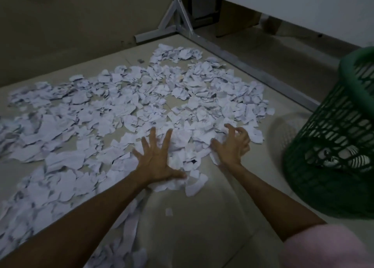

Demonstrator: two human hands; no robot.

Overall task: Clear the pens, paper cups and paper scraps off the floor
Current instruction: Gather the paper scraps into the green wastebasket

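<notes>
Floor [212, 197] is covered w/ paper scraps [125, 106], under & beyond both hands. Left hand [157, 160] is pressed flat, fingers [167, 140] spread; right hand [232, 146] fingers curled, clawing scraps. Green basket [332, 146] is seen right of them.

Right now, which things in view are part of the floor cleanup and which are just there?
Job:
- torn white paper scraps across the floor
- green plastic mesh basket, scraps inside
- left hand, spread flat on scraps
- right hand, fingers curled on scraps

Just there:
- grey metal table frame
- small dark fleck on the floor
</notes>
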